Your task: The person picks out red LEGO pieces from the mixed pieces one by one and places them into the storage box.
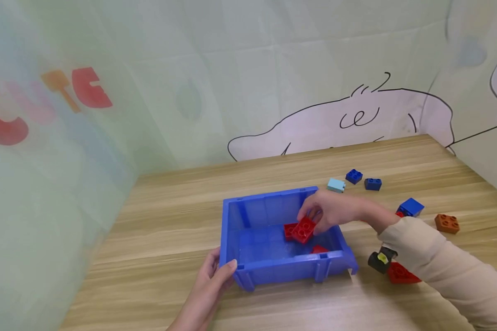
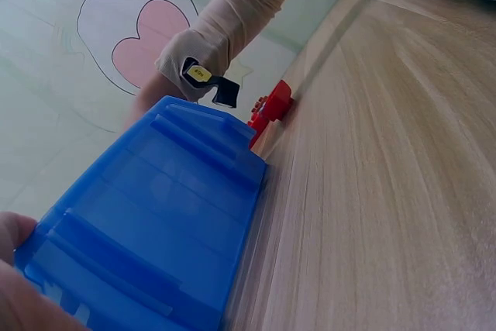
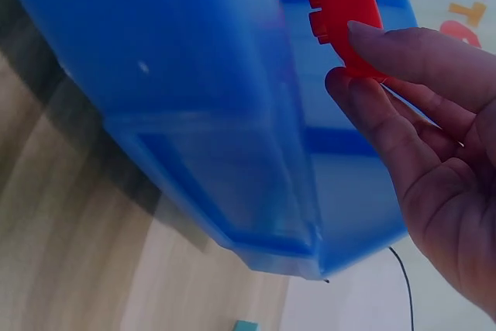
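Observation:
A blue plastic bin stands on the wooden table. My left hand grips its near left corner, thumb on the rim and fingers at the outer side. Inside the bin, my right hand pinches a red toy brick, studs showing, between thumb and fingers. In the right wrist view the red brick appears side-on at the fingertips. A second red brick lies just behind it in the bin, and another red piece is partly hidden by the near wall.
Beyond the bin lie a light blue brick and two dark blue bricks. To the right are a blue brick, an orange-brown brick and a red piece below my right forearm. A printed cloth hangs behind the table.

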`<state>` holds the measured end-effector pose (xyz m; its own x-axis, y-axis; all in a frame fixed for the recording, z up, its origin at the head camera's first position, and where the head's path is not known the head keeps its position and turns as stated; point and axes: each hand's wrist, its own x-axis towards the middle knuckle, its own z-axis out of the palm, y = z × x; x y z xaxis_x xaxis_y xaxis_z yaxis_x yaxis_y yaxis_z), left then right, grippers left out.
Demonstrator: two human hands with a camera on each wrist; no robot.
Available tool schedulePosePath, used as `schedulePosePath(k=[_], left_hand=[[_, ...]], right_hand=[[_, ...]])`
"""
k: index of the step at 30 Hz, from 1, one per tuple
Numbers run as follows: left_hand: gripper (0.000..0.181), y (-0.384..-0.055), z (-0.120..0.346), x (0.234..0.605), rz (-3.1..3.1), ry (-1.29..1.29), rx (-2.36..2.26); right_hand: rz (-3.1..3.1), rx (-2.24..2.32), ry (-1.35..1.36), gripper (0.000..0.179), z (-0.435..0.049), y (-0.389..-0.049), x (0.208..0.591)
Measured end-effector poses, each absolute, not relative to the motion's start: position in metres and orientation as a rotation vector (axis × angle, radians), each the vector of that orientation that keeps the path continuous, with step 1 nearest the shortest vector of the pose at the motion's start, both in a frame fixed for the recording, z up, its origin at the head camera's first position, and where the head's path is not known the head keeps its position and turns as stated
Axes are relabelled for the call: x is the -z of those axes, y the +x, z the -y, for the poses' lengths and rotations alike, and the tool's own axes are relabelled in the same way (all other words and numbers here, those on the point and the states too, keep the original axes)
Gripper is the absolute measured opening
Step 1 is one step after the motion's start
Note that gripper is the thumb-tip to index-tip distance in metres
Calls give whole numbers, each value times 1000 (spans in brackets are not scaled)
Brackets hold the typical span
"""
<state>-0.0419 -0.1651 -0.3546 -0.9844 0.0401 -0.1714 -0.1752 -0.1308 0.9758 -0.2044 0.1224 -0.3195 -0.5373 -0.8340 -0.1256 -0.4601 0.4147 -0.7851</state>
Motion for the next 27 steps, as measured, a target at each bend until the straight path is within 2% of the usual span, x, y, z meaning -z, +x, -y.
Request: schedulePosePath(k=[27], left_hand=[[55, -42, 164, 354, -1976, -154, -2261]], right_hand=[[-2144, 891, -1164, 33, -115, -198, 341]])
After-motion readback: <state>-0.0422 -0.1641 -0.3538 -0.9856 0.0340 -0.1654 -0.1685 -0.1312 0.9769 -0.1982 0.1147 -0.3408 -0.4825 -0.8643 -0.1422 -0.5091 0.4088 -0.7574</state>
